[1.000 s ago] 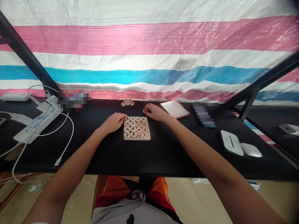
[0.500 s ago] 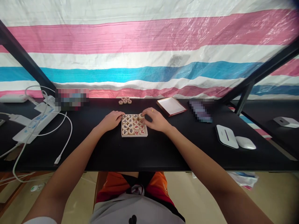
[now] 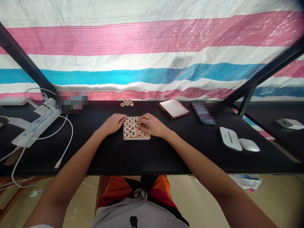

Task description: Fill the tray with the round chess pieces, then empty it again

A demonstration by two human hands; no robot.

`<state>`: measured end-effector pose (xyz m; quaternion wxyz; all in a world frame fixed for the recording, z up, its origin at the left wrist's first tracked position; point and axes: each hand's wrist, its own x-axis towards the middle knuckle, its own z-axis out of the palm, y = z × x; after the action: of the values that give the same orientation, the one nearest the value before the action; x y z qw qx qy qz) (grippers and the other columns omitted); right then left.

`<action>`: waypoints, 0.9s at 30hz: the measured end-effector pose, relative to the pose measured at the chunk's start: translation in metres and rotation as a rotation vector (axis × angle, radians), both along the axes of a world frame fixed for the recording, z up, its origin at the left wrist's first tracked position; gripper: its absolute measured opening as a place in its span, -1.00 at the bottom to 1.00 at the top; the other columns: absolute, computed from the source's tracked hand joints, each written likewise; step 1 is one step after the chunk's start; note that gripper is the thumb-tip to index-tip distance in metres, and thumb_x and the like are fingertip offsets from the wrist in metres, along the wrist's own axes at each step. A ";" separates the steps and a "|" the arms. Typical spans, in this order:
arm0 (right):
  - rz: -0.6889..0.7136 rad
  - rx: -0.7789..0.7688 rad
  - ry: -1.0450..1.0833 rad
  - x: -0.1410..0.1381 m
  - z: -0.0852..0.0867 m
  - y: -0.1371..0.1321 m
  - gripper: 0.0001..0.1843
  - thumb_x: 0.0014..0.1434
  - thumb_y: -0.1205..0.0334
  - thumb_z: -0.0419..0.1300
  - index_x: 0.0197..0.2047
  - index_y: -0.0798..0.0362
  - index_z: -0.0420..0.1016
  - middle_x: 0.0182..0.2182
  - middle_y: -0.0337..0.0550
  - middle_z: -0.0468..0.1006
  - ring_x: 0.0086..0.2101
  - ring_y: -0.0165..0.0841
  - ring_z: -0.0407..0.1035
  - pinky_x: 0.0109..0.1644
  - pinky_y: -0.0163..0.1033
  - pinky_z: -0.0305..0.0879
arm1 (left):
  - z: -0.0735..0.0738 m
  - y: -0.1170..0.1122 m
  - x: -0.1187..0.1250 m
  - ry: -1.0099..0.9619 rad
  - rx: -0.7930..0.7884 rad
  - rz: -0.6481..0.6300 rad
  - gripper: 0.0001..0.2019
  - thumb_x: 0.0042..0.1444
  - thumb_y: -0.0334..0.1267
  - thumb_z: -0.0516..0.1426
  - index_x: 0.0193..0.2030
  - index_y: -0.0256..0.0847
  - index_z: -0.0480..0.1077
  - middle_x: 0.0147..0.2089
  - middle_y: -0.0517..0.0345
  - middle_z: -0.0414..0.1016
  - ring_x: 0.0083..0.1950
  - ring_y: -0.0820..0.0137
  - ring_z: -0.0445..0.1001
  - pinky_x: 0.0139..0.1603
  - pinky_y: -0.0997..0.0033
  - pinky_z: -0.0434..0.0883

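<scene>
A shallow white box [image 3: 137, 138] sits on the black desk, filled with rows of round wooden Chinese chess pieces [image 3: 133, 129] marked in black and red. My left hand [image 3: 114, 123] lies at the box's far left corner, its fingers closed against the edge. Over the right side of the box is my right hand [image 3: 154, 124], a ring on one finger. Its thumb and forefinger pinch around a piece with red marking [image 3: 143, 125]. The far right corner of the box is covered by this hand.
Behind the box, several loose chess pieces [image 3: 127, 103] lie in a cluster. An open box lid [image 3: 174, 108] rests at the back right. Further right are a white flat device [image 3: 230, 138] and a white mouse [image 3: 250, 144]. A power strip [image 3: 35, 126] with cables occupies the left.
My right hand has shifted left and slightly nearer, from the box's far right corner to over its right columns. The left hand has stayed at its corner.
</scene>
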<state>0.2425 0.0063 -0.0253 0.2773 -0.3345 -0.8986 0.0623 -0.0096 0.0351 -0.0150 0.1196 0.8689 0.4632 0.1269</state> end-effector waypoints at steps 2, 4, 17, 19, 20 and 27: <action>-0.015 -0.009 0.011 0.000 -0.002 0.001 -0.80 0.23 0.14 0.11 -0.18 0.01 0.52 -0.21 -0.01 0.48 -0.15 -0.19 0.33 0.00 -0.05 0.30 | -0.001 0.001 0.000 -0.004 0.004 -0.002 -0.63 0.29 -0.22 -0.13 0.12 -0.15 0.35 0.05 0.07 0.46 0.06 0.21 0.37 0.06 0.21 0.34; -0.026 -0.010 0.023 0.001 -0.005 0.003 -0.80 0.23 0.15 0.12 -0.17 0.00 0.52 -0.20 -0.01 0.48 -0.15 -0.19 0.34 0.00 -0.05 0.31 | -0.001 0.001 0.000 -0.010 0.004 0.002 -0.63 0.28 -0.22 -0.13 0.11 -0.14 0.35 0.05 0.08 0.47 0.06 0.22 0.37 0.07 0.21 0.34; -0.039 0.012 0.039 0.001 0.004 -0.001 -0.68 0.24 0.02 0.12 -0.05 0.01 0.47 -0.15 0.02 0.48 -0.10 -0.17 0.34 0.03 -0.01 0.32 | 0.001 0.000 -0.002 -0.025 -0.028 -0.003 -0.62 0.28 -0.20 -0.13 0.12 -0.14 0.35 0.05 0.04 0.46 0.06 0.22 0.36 0.06 0.20 0.35; -0.078 0.007 0.048 0.002 0.004 -0.001 -0.67 0.28 0.04 0.06 -0.02 0.02 0.45 -0.12 0.03 0.46 -0.08 -0.16 0.33 0.04 0.00 0.31 | 0.000 0.000 -0.002 -0.023 -0.028 -0.005 -0.62 0.28 -0.20 -0.13 0.12 -0.14 0.35 0.05 0.05 0.46 0.06 0.22 0.36 0.06 0.21 0.35; -0.100 0.001 0.056 0.003 0.004 0.000 -0.67 0.30 0.05 0.03 0.00 0.02 0.44 -0.11 0.04 0.45 -0.07 -0.16 0.32 0.05 0.01 0.31 | 0.000 0.000 -0.002 -0.020 -0.025 -0.006 -0.62 0.28 -0.20 -0.13 0.12 -0.15 0.35 0.05 0.05 0.46 0.05 0.22 0.36 0.06 0.21 0.35; -0.211 -0.096 0.087 0.011 -0.005 0.007 -0.62 0.35 0.04 -0.09 0.07 -0.02 0.39 -0.07 -0.01 0.44 -0.01 -0.18 0.31 0.12 -0.02 0.28 | 0.000 0.000 -0.002 -0.009 -0.011 -0.015 -0.62 0.27 -0.22 -0.13 0.12 -0.16 0.35 0.04 0.04 0.46 0.06 0.21 0.37 0.06 0.19 0.35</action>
<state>0.2532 0.0132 -0.0299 0.3047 -0.4371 -0.8414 0.0901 -0.0114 0.0352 -0.0147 0.1274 0.8711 0.4569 0.1275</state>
